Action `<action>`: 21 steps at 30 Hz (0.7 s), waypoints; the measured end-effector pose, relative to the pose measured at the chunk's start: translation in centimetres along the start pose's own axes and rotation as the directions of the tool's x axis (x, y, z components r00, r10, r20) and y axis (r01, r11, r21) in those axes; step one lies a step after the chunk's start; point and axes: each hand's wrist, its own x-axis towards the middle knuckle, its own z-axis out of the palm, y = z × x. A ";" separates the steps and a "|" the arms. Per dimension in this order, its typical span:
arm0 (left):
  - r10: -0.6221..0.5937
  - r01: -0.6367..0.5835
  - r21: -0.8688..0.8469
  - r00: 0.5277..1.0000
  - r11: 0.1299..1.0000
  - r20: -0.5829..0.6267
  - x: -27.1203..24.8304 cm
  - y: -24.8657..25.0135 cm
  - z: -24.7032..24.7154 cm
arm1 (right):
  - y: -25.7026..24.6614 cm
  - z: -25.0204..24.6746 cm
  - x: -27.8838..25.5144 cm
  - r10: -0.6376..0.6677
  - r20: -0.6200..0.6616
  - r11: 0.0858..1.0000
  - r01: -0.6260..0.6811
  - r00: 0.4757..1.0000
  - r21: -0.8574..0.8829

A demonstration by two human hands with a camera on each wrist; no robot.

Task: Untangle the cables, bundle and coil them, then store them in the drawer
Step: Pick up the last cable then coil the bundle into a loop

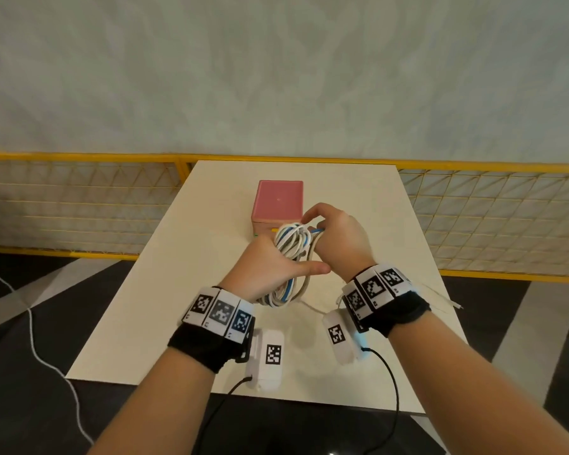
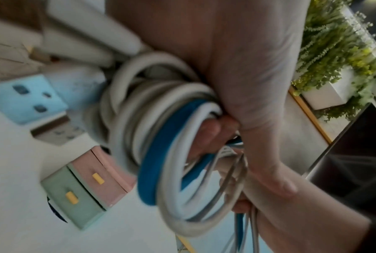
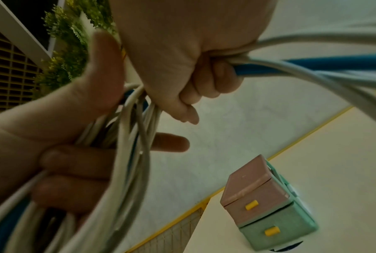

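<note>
A coil of white, grey and blue cables [image 1: 293,241] hangs above the table, just in front of the drawer box [image 1: 278,201]. My left hand [image 1: 273,267] grips the coil's lower left side, thumb across the strands. My right hand [image 1: 339,238] holds the upper right side, fingers curled round several strands [image 3: 243,59]. In the left wrist view the loops [image 2: 160,154] fill the middle. The box has a pink top drawer [image 3: 254,193] and a green lower drawer [image 3: 278,227], both with yellow knobs and both closed.
The cream table [image 1: 165,307] ends close to my wrists. A thin white strand [image 1: 440,296] lies on it at the right. A yellow mesh railing [image 1: 79,205] runs behind the table. A white cord [image 1: 33,336] trails over the dark floor on the left.
</note>
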 end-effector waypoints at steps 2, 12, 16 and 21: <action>-0.019 0.018 -0.019 0.999 1.000 -0.036 0.0 -0.2 0.5 | 0.0 -0.3 -0.3 0.006 -0.018 1.000 -0.006 1.000 0.015; -0.068 0.045 -0.111 0.974 0.993 -0.215 0.2 -0.2 1.1 | 0.2 -1.2 -1.4 -0.156 -0.027 0.948 0.157 0.987 0.276; -0.091 -0.008 -0.407 0.970 0.913 -0.224 0.2 0.6 -0.2 | 0.9 -1.2 -2.2 -0.291 -0.003 0.889 0.271 0.957 0.370; 0.010 -0.093 -0.758 0.994 0.645 -0.113 1.2 2.3 -2.5 | 4.6 1.9 -3.2 -0.248 0.149 0.937 0.198 0.957 0.287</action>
